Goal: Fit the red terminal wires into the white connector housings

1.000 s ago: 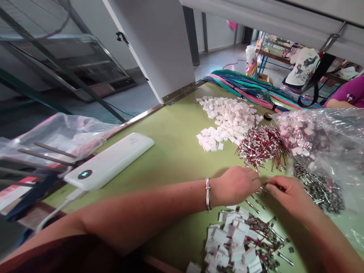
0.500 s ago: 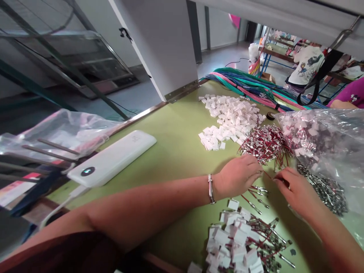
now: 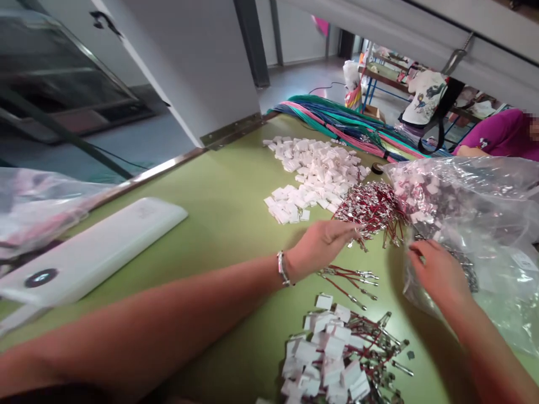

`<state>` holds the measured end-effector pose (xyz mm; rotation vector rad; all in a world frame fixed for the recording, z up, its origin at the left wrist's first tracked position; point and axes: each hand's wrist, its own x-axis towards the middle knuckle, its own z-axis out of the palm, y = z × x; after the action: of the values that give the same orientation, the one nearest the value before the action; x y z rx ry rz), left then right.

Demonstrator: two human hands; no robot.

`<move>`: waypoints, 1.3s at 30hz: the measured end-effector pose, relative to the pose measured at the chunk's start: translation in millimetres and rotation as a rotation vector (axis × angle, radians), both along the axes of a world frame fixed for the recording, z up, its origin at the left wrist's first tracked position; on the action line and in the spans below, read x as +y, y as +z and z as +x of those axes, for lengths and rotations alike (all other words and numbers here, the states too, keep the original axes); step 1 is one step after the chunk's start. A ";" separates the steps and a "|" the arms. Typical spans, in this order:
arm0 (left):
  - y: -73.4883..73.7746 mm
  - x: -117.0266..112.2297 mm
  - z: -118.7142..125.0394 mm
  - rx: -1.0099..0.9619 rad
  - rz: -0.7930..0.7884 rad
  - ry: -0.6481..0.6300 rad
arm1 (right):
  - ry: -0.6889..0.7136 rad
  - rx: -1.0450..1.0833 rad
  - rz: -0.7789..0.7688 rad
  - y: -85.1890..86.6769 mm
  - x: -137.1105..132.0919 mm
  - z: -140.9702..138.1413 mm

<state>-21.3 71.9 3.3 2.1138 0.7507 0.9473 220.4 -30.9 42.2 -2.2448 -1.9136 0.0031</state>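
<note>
My left hand reaches over the green tabletop to the near edge of a heap of red wires with metal ends. Its fingers are pressed together; what they pinch, if anything, is hidden. My right hand is beside the clear plastic bag, its thumb and forefinger apart with nothing visible between them. Partly behind it is a heap of small metal parts. Several red wires with metal tube ends lie below my left hand. Closer to me is a pile of white connector housings with red wires attached.
A heap of loose white housings lies farther back. Behind it run bundles of coloured cable. A white power bank with a cable is at the left. A person in a purple sleeve sits at the far right.
My hands have moved apart, and the red wire between them no longer shows there. My left hand is now at the red-wire heap. The view has shifted to the right.
</note>
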 end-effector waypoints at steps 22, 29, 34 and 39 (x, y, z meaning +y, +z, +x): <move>18.8 -24.1 6.5 0.433 0.014 -0.146 | 0.159 0.665 0.100 -13.5 4.0 -58.8; 16.2 -23.6 4.6 0.564 0.146 -0.172 | 0.253 0.565 0.085 -7.6 2.8 -57.2; 13.7 -39.7 5.6 0.679 0.409 -0.288 | 0.317 0.583 -0.164 -6.1 -6.4 -47.3; 13.0 -45.4 7.5 0.663 0.465 -0.315 | 0.304 0.656 -0.213 -12.1 -8.8 -44.1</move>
<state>-13.8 26.5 16.3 2.9029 0.4955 0.2422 176.2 -39.6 30.1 -1.7126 -1.8894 0.9002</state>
